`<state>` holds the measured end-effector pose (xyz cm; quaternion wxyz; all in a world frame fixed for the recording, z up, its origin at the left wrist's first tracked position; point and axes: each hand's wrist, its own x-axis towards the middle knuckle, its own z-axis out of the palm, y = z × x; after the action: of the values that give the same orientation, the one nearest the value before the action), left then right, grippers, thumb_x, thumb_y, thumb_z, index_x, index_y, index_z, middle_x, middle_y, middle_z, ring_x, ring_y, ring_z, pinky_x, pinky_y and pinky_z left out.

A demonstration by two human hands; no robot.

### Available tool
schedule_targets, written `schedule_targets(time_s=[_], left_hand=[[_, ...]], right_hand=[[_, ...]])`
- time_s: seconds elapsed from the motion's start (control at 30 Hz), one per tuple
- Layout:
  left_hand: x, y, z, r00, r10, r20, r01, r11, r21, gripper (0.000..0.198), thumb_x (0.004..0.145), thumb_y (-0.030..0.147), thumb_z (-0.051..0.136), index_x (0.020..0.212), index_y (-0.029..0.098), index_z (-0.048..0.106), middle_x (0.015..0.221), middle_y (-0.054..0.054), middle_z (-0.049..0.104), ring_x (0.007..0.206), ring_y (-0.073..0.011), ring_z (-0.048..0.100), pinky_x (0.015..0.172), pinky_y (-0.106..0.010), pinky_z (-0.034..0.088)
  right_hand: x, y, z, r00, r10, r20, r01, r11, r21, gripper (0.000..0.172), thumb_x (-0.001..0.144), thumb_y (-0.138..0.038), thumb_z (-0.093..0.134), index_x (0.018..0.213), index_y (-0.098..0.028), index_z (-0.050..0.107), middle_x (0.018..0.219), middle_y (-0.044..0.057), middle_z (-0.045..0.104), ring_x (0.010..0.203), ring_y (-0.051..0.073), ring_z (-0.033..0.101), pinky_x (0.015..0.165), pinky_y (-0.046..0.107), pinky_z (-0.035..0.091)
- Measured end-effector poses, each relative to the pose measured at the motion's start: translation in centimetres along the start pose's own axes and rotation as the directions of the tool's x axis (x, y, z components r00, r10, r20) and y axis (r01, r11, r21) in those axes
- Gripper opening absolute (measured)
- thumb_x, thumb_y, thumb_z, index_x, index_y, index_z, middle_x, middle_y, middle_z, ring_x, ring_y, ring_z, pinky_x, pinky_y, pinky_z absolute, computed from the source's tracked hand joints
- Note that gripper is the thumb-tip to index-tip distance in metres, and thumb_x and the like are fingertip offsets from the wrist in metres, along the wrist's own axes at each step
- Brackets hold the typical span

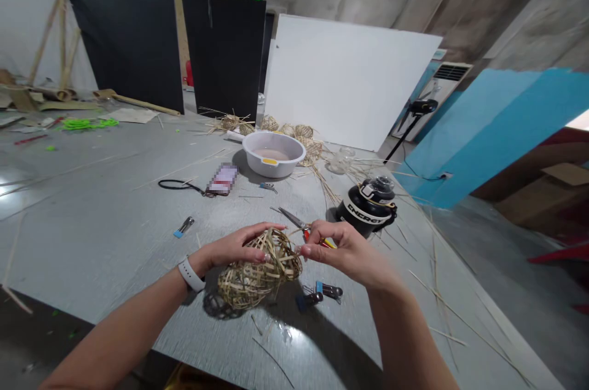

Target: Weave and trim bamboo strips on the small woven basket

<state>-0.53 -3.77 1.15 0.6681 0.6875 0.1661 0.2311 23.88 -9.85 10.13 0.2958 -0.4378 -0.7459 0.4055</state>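
A small woven bamboo basket point(251, 282), narrowed at a waist, lies on its side near the table's front. My left hand point(243, 246) is closed over its top, thumb and fingers spread around the weave. At the basket's right end, my right hand point(340, 249) pinches a thin bamboo strip between thumb and forefinger. Scissors point(294, 218) with red and yellow handles lie just beyond the right hand, their handles partly hidden by it. Two blue-and-black clips point(329, 290) lie to the right of the basket.
A black bottle point(365, 209) stands at the right. Behind are a phone point(223, 179) with a strap, a pale basin point(257, 163) of water and several woven balls point(304, 131). Loose bamboo strips point(442, 298) litter the right side. Another clip point(184, 227) lies at the left.
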Motion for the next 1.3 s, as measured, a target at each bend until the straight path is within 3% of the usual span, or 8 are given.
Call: schedule_targets(time_s=[0.53, 1.07, 1.3], left_hand=[[0.1, 0.0, 0.2, 1.0, 0.003, -0.012, -0.003, 1.0, 0.003, 0.079, 0.076, 0.048, 0.072, 0.144, 0.022, 0.042, 0.135, -0.013, 0.056, 0.123, -0.0331, 0.052, 0.106, -0.049, 0.038], [0.1, 0.2, 0.4, 0.999, -0.042, 0.009, 0.041, 0.995, 0.092, 0.078, 0.077, 0.047, 0.073, 0.144, 0.024, 0.042, 0.136, -0.011, 0.056, 0.125, -0.0325, 0.051, 0.108, -0.05, 0.036], [0.2, 0.3, 0.7, 0.997, -0.076, -0.031, 0.079, 0.992, 0.099, 0.079, 0.077, 0.048, 0.071, 0.145, 0.022, 0.041, 0.136, -0.011, 0.056, 0.124, -0.032, 0.052, 0.107, -0.048, 0.038]], right_hand=[[0.0, -0.3, 0.1, 1.0, 0.002, 0.005, -0.002, 1.0, -0.028, 0.039, 0.082, -0.053, 0.069, 0.064, -0.019, 0.066, 0.065, -0.001, 0.058, 0.063, 0.012, 0.048, 0.061, 0.027, 0.038], [0.3, 0.3, -0.5, 0.981, 0.009, 0.192, 0.011, 0.995, -0.099, 0.038, 0.083, -0.052, 0.069, 0.068, -0.018, 0.069, 0.066, 0.001, 0.062, 0.067, 0.014, 0.054, 0.065, 0.028, 0.043], [0.3, -0.2, 0.7, 0.995, 0.033, 0.098, -0.017, 0.988, -0.154, 0.035, 0.085, -0.048, 0.069, 0.066, -0.019, 0.067, 0.066, 0.001, 0.064, 0.068, 0.014, 0.054, 0.066, 0.028, 0.042]])
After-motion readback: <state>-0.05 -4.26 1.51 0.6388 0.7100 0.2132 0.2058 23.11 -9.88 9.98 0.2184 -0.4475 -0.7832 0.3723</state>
